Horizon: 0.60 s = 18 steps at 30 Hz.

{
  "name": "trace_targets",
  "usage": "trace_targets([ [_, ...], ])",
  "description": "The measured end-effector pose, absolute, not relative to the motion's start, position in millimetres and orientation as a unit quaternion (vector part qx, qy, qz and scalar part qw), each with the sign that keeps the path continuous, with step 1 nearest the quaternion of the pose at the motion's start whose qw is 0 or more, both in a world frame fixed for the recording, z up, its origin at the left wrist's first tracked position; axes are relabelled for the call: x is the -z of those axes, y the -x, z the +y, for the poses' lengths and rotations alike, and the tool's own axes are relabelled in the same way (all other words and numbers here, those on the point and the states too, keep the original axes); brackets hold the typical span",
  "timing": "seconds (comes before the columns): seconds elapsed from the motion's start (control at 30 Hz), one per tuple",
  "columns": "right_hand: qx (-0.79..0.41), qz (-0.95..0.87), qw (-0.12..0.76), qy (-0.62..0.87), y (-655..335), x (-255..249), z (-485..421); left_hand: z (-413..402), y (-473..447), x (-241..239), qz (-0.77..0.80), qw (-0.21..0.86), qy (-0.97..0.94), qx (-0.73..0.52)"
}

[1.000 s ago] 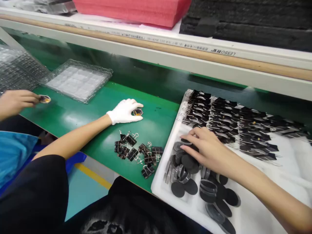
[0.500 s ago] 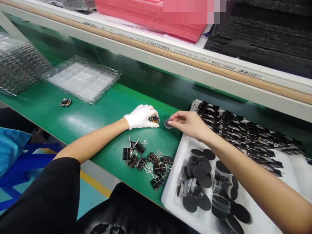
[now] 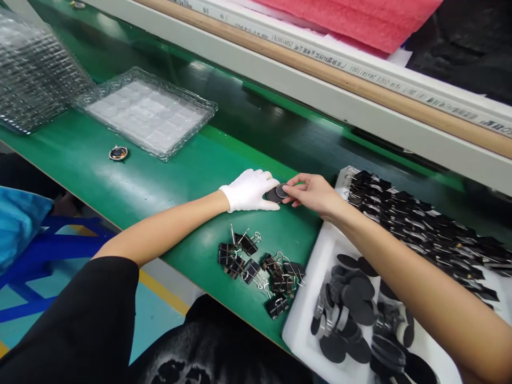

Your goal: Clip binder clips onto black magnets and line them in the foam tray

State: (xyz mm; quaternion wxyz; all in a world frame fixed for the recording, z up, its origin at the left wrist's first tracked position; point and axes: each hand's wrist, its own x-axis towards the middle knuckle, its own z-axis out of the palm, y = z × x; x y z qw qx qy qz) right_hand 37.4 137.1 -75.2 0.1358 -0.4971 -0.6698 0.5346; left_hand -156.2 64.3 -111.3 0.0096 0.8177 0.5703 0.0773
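White-gloved, my left hand (image 3: 251, 190) is cupping a dark round piece (image 3: 273, 196) between thumb and fingers over the green table (image 3: 188, 170), while from my distant post I am using the right hand (image 3: 307, 192) to pinch a rimmed disc (image 3: 282, 190), overlapping the piece from its two o'clock. Binder clips (image 3: 282, 283) are lying loose toward six o'clock; a white tray (image 3: 312, 288) is holding loose discs (image 3: 357, 292) at four. I am judging that off-centre fingertip pressure could be leaving the disc crooked or slipping, and that a low-passing right forearm could be scattering the tray's contents. Compared with half a second earlier, the gap between disc and piece is no longer showing.
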Motion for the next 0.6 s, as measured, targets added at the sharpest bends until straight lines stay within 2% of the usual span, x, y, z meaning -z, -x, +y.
trace_targets([
  [0.13,-0.560,-0.671,0.123,0.470,-55,74,142,63,156,112,0.565,0.020,-0.819,-0.102],
  [0.33,-0.603,-0.709,0.138,0.340,-77,80,137,62,157,108,0.570,0.042,-0.809,-0.138],
  [0.53,-0.407,-0.843,0.150,0.318,-86,80,131,61,158,108,0.552,0.038,-0.818,-0.158],
  [0.6,-0.362,-0.876,0.126,0.293,-85,79,135,63,158,112,0.551,0.033,-0.815,-0.176],
])
